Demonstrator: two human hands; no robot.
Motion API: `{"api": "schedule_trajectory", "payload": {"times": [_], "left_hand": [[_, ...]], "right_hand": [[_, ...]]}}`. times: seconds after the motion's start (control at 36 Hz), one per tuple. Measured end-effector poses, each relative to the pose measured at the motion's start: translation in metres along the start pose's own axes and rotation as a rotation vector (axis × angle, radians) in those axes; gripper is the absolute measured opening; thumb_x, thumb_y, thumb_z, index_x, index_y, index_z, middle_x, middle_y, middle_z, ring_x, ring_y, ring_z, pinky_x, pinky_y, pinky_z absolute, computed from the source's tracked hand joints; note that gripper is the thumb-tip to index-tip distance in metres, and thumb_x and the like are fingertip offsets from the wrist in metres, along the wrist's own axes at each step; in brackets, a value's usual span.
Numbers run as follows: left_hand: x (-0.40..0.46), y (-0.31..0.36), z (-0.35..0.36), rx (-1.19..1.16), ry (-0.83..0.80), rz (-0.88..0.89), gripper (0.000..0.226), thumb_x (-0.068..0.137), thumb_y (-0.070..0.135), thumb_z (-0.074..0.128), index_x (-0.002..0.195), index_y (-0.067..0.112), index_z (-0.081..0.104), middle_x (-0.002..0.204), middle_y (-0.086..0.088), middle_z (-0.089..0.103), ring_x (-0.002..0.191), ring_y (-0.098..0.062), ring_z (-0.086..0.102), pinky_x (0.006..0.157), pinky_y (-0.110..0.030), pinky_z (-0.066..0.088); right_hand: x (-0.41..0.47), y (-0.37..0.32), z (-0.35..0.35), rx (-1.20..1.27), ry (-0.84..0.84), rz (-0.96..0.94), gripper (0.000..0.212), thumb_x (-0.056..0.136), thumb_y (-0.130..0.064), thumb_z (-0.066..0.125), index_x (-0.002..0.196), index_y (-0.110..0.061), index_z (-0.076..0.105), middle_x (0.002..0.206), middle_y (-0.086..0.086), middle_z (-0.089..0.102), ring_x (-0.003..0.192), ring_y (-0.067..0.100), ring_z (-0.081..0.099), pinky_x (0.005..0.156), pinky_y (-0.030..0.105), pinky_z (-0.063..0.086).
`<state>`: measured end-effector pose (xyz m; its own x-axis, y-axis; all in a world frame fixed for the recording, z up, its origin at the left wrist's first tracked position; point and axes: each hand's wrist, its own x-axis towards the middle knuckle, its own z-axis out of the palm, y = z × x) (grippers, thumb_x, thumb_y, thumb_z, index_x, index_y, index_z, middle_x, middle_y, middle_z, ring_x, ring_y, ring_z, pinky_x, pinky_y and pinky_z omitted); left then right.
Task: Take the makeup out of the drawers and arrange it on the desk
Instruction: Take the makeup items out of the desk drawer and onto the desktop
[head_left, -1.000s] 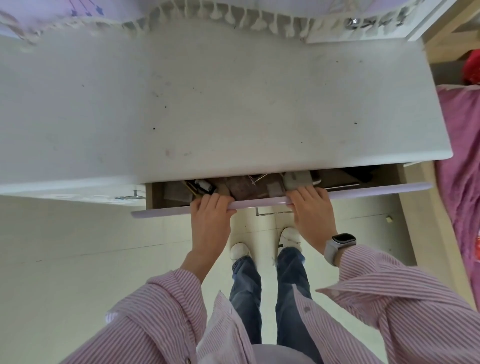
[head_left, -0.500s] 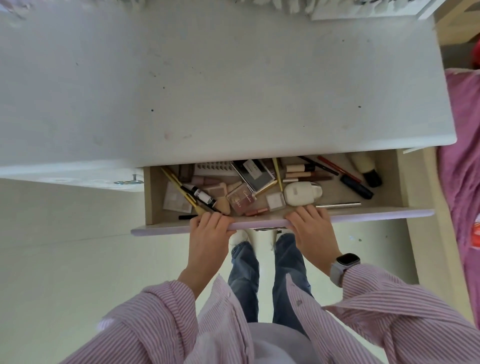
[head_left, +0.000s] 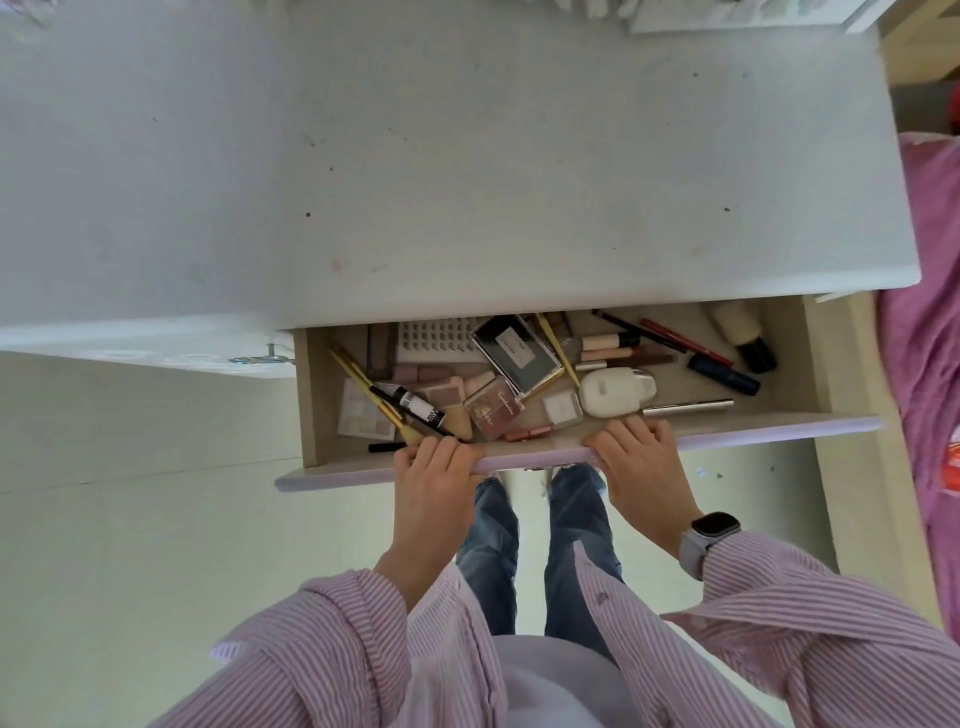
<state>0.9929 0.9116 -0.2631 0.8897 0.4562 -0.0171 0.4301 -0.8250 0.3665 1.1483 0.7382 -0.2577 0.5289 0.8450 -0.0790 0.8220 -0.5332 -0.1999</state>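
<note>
A drawer with a lilac front edge (head_left: 779, 428) stands pulled out from under the white desk (head_left: 467, 171). My left hand (head_left: 434, 470) and my right hand (head_left: 636, 457) both grip that front edge, fingers curled over it. Inside lie several makeup items: a white bottle (head_left: 615, 392) on its side, a dark palette in a clear case (head_left: 517, 353), a pink eyeshadow palette (head_left: 493, 408), a pale palette (head_left: 361, 413), a lash tray (head_left: 436, 340), a black-handled brush (head_left: 743, 335), pencils and lip tubes (head_left: 623, 348).
The desk's top is bare with a few small specks. A pink bedcover (head_left: 924, 322) lies to the right. My legs and shoes (head_left: 530, 519) stand under the drawer on a pale floor. A metal handle (head_left: 260, 358) shows on the left cabinet.
The drawer has slid out toward me, from a narrow gap to well open, baring the makeup inside. Both hands kept their grip on its front edge.
</note>
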Motion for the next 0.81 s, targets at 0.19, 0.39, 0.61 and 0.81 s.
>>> {"api": "schedule_trajectory", "payload": {"times": [0.19,0.39,0.61,0.81], "left_hand": [[0.003,-0.002,-0.005,0.008,-0.123,0.022,0.013,0.077,0.028,0.070,0.080,0.018,0.063,0.080,0.003,0.062,0.074,-0.020,0.057,0.069,-0.036,0.045],[0.028,-0.022,-0.019,-0.055,-0.148,-0.148,0.026,0.087,0.036,0.050,0.100,0.018,0.064,0.105,-0.001,0.064,0.102,-0.023,0.056,0.092,-0.042,0.037],[0.074,-0.028,0.004,0.094,-0.360,-0.164,0.050,0.087,0.046,0.052,0.133,0.026,0.043,0.138,0.004,0.044,0.126,-0.023,0.032,0.097,-0.040,0.027],[0.090,-0.020,0.028,0.252,-0.505,-0.124,0.061,0.082,0.051,0.057,0.136,0.026,0.040,0.137,-0.004,0.042,0.127,-0.027,0.029,0.098,-0.045,0.026]], "right_hand": [[0.003,-0.001,-0.006,0.003,-0.090,0.007,0.009,0.073,-0.019,0.069,0.078,-0.016,0.062,0.076,0.000,0.060,0.069,0.023,0.055,0.068,0.032,0.037],[0.037,-0.012,-0.023,0.182,-0.254,0.108,0.034,0.090,-0.034,0.041,0.109,-0.015,0.062,0.104,0.003,0.065,0.094,0.023,0.059,0.079,0.037,0.046],[0.104,-0.040,0.019,0.130,-0.418,0.494,0.059,0.093,-0.040,0.046,0.138,-0.007,0.028,0.143,0.017,0.030,0.129,0.033,0.033,0.095,0.044,0.040],[0.117,-0.041,0.032,0.117,-0.469,0.608,0.077,0.082,-0.045,0.062,0.136,-0.004,0.027,0.148,0.022,0.019,0.132,0.035,0.030,0.096,0.044,0.039]]}}
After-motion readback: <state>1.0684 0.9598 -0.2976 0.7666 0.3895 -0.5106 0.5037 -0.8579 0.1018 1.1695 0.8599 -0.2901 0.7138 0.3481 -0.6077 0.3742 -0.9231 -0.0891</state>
